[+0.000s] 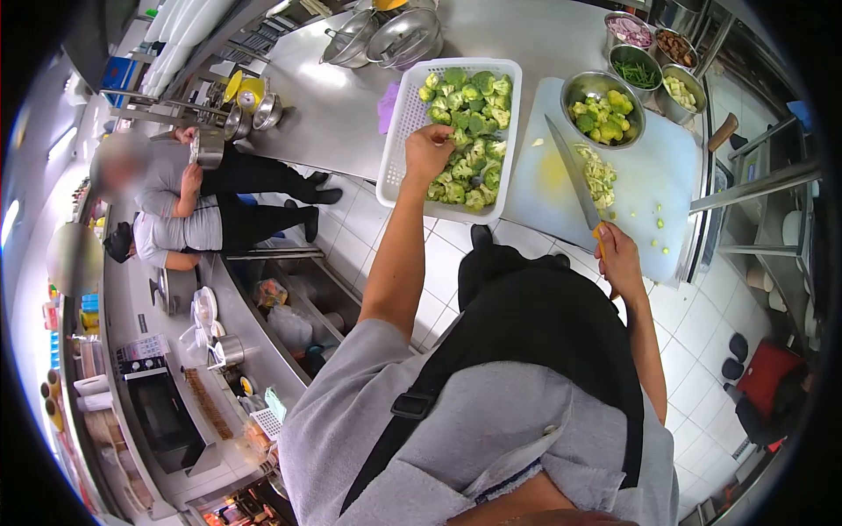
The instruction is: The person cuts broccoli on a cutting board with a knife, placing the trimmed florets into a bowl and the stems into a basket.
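Note:
My left hand (429,154) reaches into a white perforated basket (395,167) of broccoli florets (474,167), its fingers pinched at a floret by the left side of the heap. The fingertips are partly hidden. In my right hand (621,261) is a kitchen knife (574,175), gripped by its yellow handle. Its long blade lies over a white cutting board (535,197), pointing away from me. Chopped pale green pieces (598,178) lie along the blade's right side. Behind them, a steel bowl (638,98) on the board holds broccoli florets.
Steel bowls hold sliced purple onion (629,32), cut green vegetables (636,74), pale cubes (679,93) and brown pieces (674,47). Colanders (403,39) stand at the back. Two people in grey shirts are at the left, one holding a steel pot (208,147). A metal rail (745,195) runs at right.

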The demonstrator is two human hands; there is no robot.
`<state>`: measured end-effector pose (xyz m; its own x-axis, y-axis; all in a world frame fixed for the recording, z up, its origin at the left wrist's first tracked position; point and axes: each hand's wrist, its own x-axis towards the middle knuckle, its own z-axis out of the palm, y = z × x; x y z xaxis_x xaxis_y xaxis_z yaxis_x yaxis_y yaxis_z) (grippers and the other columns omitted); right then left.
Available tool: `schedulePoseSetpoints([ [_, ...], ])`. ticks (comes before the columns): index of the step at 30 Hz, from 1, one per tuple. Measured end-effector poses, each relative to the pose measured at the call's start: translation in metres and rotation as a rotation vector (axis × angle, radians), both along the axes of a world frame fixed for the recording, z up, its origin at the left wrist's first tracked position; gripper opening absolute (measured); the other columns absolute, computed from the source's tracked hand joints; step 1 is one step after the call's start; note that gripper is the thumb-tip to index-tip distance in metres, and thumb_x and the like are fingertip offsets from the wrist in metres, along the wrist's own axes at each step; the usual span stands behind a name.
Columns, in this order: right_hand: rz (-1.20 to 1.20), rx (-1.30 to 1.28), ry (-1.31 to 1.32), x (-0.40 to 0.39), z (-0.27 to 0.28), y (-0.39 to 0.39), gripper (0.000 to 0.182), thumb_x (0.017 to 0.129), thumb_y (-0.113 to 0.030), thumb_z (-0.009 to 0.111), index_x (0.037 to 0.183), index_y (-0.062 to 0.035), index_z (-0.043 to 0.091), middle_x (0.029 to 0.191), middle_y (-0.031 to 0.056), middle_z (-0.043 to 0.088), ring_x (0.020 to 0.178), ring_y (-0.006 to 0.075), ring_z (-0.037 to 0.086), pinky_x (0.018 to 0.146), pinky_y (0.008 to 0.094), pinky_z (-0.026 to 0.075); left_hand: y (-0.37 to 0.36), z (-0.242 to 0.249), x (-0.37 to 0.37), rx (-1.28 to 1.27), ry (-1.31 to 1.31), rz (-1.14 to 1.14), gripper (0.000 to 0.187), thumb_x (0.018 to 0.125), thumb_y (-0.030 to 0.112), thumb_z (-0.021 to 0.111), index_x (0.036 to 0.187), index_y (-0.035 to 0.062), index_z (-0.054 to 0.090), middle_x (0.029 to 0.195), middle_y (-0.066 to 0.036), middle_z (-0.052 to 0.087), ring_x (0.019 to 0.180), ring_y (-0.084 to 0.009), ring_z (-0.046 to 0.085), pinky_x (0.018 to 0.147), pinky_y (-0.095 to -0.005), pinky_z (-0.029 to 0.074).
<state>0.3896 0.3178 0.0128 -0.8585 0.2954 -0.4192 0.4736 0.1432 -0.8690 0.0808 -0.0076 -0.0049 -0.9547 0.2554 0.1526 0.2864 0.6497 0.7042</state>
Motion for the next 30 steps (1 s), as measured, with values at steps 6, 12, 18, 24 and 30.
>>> schedulePoseSetpoints([
  [6, -0.011, 0.010, 0.027, 0.001, -0.009, 0.000, 0.039, 0.115, -0.034, 0.049, 0.118, 0.0003, 0.068, 0.070, 0.0043, 0.060, 0.051, 0.0115, 0.053, 0.050, 0.0315, 0.045, 0.040, 0.033, 0.058, 0.459, -0.069, -0.102, 0.027, 0.086, -0.005, 0.076, 0.112, 0.0045, 0.079, 0.097, -0.007, 0.073, 0.086, -0.0161, 0.073, 0.077, -0.0268, 0.058],
  [12, 0.025, 0.070, 0.020, -0.001, 0.000, 0.001, 0.038, 0.114, -0.033, 0.051, 0.115, 0.0005, 0.068, 0.071, 0.0083, 0.062, 0.055, 0.0167, 0.057, 0.057, 0.0364, 0.048, 0.124, 0.046, 0.132, 0.177, 0.114, -0.408, 0.024, 0.081, -0.003, 0.079, 0.104, 0.0024, 0.075, 0.098, -0.012, 0.068, 0.083, -0.0246, 0.073, 0.074, -0.0344, 0.061],
  [18, 0.053, 0.150, 0.035, 0.002, 0.007, 0.000, 0.035, 0.112, -0.030, 0.054, 0.115, 0.0022, 0.067, 0.074, 0.0150, 0.064, 0.069, 0.0287, 0.062, 0.072, 0.0428, 0.051, 0.150, -0.005, 0.151, 0.101, 0.064, -0.397, 0.025, 0.076, 0.002, 0.083, 0.099, 0.0010, 0.073, 0.101, -0.017, 0.070, 0.079, -0.0352, 0.071, 0.072, -0.0428, 0.058],
  [24, 0.025, 0.136, 0.063, 0.009, 0.018, -0.007, 0.034, 0.112, -0.028, 0.055, 0.121, 0.0011, 0.069, 0.080, 0.0207, 0.068, 0.074, 0.0364, 0.064, 0.075, 0.0447, 0.052, 0.148, -0.004, 0.151, 0.097, 0.009, -0.392, 0.027, 0.079, 0.002, 0.088, 0.104, -0.0014, 0.078, 0.104, -0.016, 0.075, 0.086, -0.0264, 0.077, 0.079, -0.0348, 0.065],
  [30, 0.043, 0.158, 0.079, 0.009, 0.021, -0.009, 0.034, 0.112, -0.028, 0.055, 0.124, 0.0003, 0.068, 0.081, 0.0221, 0.068, 0.075, 0.0387, 0.066, 0.075, 0.0464, 0.052, 0.150, 0.006, 0.150, 0.077, -0.030, -0.383, 0.026, 0.080, 0.001, 0.088, 0.103, -0.0032, 0.078, 0.102, -0.017, 0.075, 0.085, -0.0262, 0.078, 0.078, -0.0340, 0.065],
])
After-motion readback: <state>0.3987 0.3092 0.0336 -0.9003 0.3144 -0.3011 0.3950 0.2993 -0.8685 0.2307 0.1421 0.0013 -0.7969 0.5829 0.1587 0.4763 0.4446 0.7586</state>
